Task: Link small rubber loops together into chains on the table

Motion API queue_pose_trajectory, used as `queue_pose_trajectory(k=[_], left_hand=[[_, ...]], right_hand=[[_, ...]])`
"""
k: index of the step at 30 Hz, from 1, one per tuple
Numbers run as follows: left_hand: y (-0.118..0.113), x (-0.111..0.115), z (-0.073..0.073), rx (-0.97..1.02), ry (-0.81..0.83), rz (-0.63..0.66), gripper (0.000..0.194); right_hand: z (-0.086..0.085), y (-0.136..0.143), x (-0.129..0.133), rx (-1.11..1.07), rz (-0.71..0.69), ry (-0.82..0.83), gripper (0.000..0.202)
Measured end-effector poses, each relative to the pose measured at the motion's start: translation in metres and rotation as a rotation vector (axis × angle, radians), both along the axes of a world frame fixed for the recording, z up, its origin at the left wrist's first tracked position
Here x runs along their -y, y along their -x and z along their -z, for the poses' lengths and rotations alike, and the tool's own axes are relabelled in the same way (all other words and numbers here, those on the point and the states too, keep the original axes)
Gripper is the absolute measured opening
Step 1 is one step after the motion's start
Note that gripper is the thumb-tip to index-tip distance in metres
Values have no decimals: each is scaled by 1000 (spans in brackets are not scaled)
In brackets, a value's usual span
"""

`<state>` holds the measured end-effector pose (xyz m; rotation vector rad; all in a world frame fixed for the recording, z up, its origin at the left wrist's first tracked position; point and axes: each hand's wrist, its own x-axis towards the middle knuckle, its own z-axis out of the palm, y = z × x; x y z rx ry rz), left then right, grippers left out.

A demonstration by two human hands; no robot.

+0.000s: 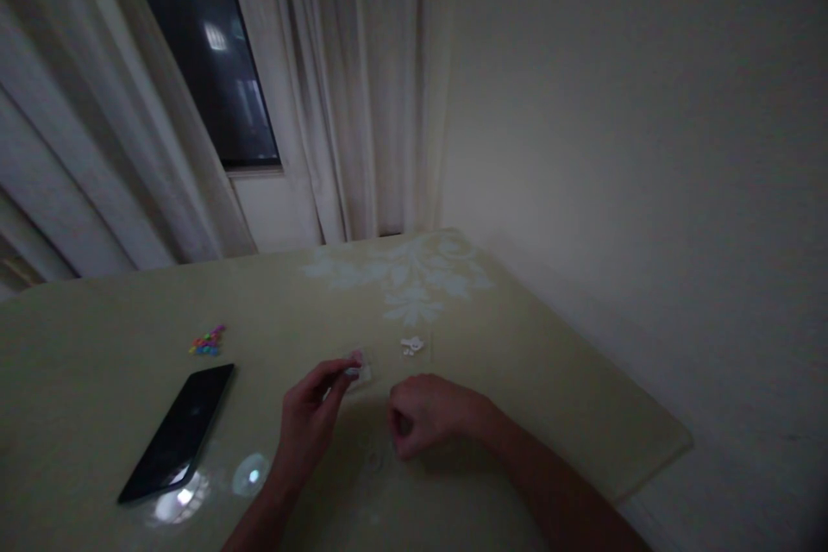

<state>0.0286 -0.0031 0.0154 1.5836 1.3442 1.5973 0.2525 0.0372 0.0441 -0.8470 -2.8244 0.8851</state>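
Note:
Between the thumb and fingers of my left hand [309, 414] is a small clear plastic piece [364, 371], thin and see-through, with something pinkish in or on it. What kind of piece it is does not show. My right hand [427, 410] is close by on the right, fingers curled and pinched against the thumb. Whatever it may hold is hidden. Just beyond both hands lie several small white pieces [412, 347] in a loose group. A faint pale ring shape [373, 459] shows below the hands, too dim to name.
A black tablet [181, 429] lies on the table [549, 379] left of my left hand. Behind it is a small heap of colourful beads or similar bits [208, 341]. Light reflects off the glossy tabletop. A wall [634, 190] runs along the right side, and curtains [336, 86] hang behind.

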Motion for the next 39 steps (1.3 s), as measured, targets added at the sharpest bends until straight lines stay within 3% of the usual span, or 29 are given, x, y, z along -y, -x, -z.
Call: queue_pose_trajectory(k=[4, 7, 12, 16, 19, 22, 26, 29, 34, 36, 39], left_hand=[[0, -3, 2, -71, -58, 158, 20], [-5, -1, 1, -102, -84, 258, 21], [-13, 3, -3, -76, -112, 280, 23], [-15, 4, -4, -63, -113, 252, 19], [-15, 6, -4, -25, -60, 200, 16], [-11, 7, -3, -27, -4, 123, 18], [-6, 4, -3, 9, 26, 29, 20], [-4, 2, -2, 43, 45, 28, 20], [-3, -2, 2, -20, 28, 152, 15], [-4, -3, 4, -49, -4, 194, 16], [-5, -3, 4, -60, -47, 248, 18]], right_hand=[[-5, -5, -15, -398, 208, 142, 8], [0, -3, -21, -559, 349, 310, 12], [14, 8, -19, -618, 358, 511, 20], [11, 9, -17, -662, 317, 596, 25], [2, -3, -22, -603, 274, 542, 24], [-5, -20, -28, -366, 289, 311, 13], [-3, -31, -30, -10, 246, 180, 12], [2, -26, -25, 75, 235, 130, 16], [5, -18, -22, 61, 202, 24, 12], [5, -14, -22, -86, 200, 67, 13], [5, -6, -20, -423, 276, 261, 13]])
